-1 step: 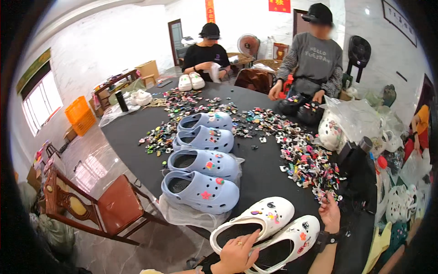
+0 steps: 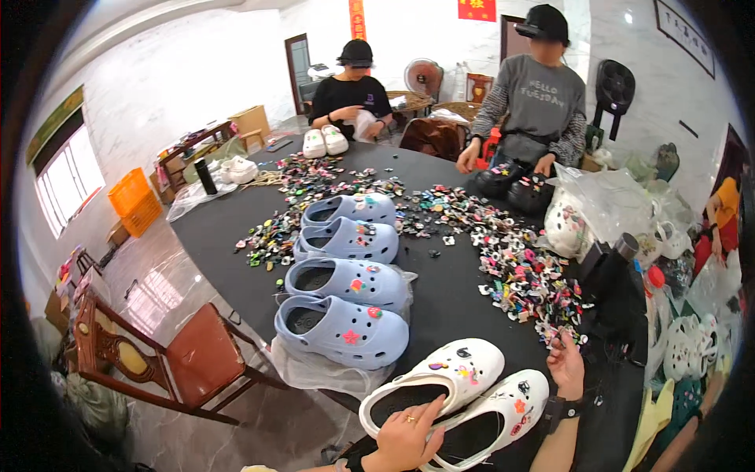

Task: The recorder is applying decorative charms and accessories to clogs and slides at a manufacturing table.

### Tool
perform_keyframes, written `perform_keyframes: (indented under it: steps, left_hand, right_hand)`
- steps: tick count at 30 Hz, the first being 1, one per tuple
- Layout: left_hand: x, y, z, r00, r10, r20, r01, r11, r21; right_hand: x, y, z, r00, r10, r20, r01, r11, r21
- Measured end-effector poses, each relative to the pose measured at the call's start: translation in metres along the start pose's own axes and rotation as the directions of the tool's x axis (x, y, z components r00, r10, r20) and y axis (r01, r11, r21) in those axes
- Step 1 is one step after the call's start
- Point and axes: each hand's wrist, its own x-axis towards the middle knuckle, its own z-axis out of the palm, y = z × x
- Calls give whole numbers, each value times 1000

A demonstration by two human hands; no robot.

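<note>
View shifted slightly: left hand [image 2: 406, 439] clasps smooth white clog [image 2: 480, 356]; right hand [image 2: 566, 370], grip unclear.

At eight o'clock there stands a wooden chair [image 2: 206, 354]; at nine, orange crates [image 2: 141, 214]; at two, a black fan [image 2: 616, 85].

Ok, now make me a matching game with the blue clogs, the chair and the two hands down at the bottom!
Things:
1. Blue clogs
2. Chair
3. Person's left hand
4. Person's right hand

Places:
A. Touching a white clog
B. On the floor
C. At the near end of the charm pile
D. Lined up in a row on the table

Pairs: 1-D, 2-B, 3-A, 4-C
</note>
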Motion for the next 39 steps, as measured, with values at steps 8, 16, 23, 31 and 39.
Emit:
perform_keyframes:
  steps: [8, 16, 23, 31, 39]
  left_hand:
    - [5, 8, -7, 997, 22, -73, -25, 999, -45]
    - [4, 8, -7, 997, 38, -62, -41, 998, -42]
    - [5, 8, -8, 998, 41, -41, -43, 999, -30]
    - [3, 5, -4, 997, 55, -48, -56, 998, -4]
    - [4, 6, -1, 996, 80, -39, -80, 997, 4]
  right_hand:
    - [-4, 0, 4, 998, -58, 19, 58, 998, 24]
    - [-1, 1, -4, 999, -41, 15, 40, 999, 33]
    - [-4, 2, 3, 999, -38, -29, 39, 999, 27]
    - [-4, 1, 5, 999, -39, 4, 39, 999, 8]
    - [-6, 1, 2, 999, -45, -21, 46, 999, 21]
